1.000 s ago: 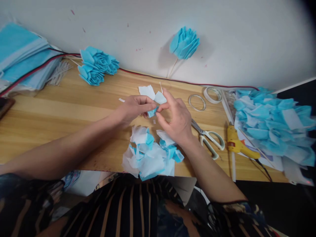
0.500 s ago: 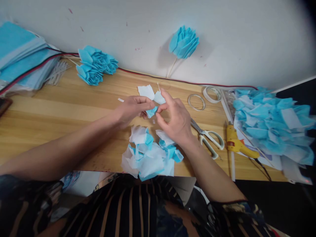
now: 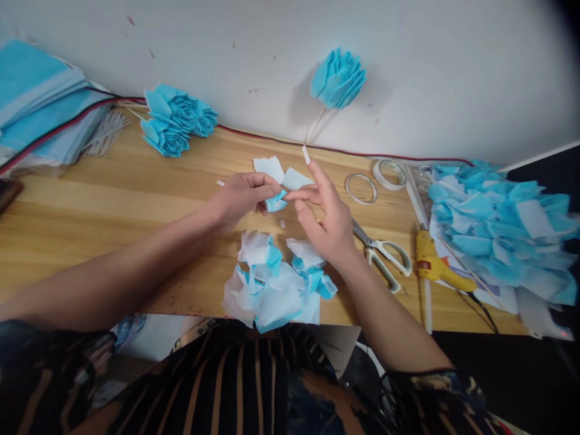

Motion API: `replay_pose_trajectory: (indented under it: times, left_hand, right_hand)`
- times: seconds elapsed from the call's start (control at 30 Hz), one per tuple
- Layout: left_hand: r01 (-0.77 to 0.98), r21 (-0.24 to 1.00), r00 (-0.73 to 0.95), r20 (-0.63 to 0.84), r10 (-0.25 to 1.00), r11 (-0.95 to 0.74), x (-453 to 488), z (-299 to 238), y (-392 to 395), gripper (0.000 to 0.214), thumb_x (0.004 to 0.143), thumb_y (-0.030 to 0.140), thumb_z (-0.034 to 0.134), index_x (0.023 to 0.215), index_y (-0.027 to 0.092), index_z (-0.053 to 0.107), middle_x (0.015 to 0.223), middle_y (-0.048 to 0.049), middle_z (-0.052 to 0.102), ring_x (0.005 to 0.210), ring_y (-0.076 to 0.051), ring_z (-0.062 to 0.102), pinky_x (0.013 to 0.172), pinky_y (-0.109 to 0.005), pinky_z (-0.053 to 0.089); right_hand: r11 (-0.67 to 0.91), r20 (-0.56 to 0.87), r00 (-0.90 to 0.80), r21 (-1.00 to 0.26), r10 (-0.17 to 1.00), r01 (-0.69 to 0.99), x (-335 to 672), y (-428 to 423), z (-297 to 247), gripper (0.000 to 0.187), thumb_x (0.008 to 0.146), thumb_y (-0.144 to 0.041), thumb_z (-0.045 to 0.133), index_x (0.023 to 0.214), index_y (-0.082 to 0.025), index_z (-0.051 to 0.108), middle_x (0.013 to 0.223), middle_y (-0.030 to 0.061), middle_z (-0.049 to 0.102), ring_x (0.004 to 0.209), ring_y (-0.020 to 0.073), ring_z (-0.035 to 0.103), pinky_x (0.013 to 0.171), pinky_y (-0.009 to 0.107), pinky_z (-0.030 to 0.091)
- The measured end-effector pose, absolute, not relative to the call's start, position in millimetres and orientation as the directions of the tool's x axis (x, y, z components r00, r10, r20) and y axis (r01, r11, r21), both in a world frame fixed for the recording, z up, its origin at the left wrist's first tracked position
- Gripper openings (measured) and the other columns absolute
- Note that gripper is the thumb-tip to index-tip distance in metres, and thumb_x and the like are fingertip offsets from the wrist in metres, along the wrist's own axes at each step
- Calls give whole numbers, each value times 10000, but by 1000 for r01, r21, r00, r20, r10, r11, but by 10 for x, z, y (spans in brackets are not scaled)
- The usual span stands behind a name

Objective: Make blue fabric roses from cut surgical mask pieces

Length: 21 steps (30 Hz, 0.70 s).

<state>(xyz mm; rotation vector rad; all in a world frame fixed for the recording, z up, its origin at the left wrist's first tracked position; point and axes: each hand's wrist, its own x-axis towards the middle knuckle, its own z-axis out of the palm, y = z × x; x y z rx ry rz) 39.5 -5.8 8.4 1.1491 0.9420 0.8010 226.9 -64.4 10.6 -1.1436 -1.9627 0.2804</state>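
Note:
My left hand [image 3: 242,196] pinches a small blue fabric petal [image 3: 276,202] between thumb and fingers. My right hand [image 3: 330,225] is open beside it, its thumb apart and one finger reaching to the petal's edge. A short white strip [image 3: 306,154], which looks like tape, sticks up from the tip of its raised index finger. Just beyond the hands lie a white fabric piece [image 3: 269,168] and a pale blue piece [image 3: 296,179]. Nearer my body is a loose heap of blue-and-white petals [image 3: 278,293]. A tiny white scrap [image 3: 283,223] rests between heap and hands.
Scissors [image 3: 380,246], two tape rolls [image 3: 390,174] and a yellow glue gun [image 3: 430,257] lie to the right, before a big petal pile [image 3: 493,223]. Finished blue flowers [image 3: 174,118] lie back left; another flower [image 3: 338,78] leans on the wall. Blue sheets [image 3: 40,103] are stacked far left.
My right hand's thumb has drawn away from the petal, and its index finger has lifted, showing the white strip on its tip. My left hand keeps hold of the petal.

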Motion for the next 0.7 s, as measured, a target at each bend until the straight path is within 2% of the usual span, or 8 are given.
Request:
replay_pose_trajectory:
  times: [0.2,0.37,0.5,0.7]
  left_hand:
    - [-12,977,405,-192,894,215,394,85,-58,177,811,280,735,714,156,654,650,9,624,543,-78,547,554,-207,450]
    - [15,982,392,-181,902,190,399,96,-75,153,817,269,715,716,166,666,642,10,627,558,-83,547,566,-209,448]
    - [46,986,416,-166,894,161,396,111,-86,127,798,260,724,725,166,682,670,9,656,568,-79,546,578,-207,455]
    - [51,991,475,-130,870,120,398,125,-103,146,792,290,750,754,158,704,668,10,660,579,-74,543,576,-193,448]
  right_hand:
    - [535,570,-166,-575,804,618,2262,-623,50,714,909,-153,586,1553,-350,349,1024,5,734,995,214,691,1015,472,556]
    - [519,573,-111,-622,812,586,2281,-606,14,694,926,-192,590,1551,-358,338,1123,30,706,1020,217,671,1010,475,562]
    - [502,512,-146,-677,846,538,2278,-596,26,766,904,-139,581,1575,-376,298,1131,23,707,1058,209,676,986,445,580]
    - [506,458,-230,-689,859,520,2254,-616,60,779,886,-98,574,1565,-380,313,1063,-9,710,919,167,680,942,396,588]
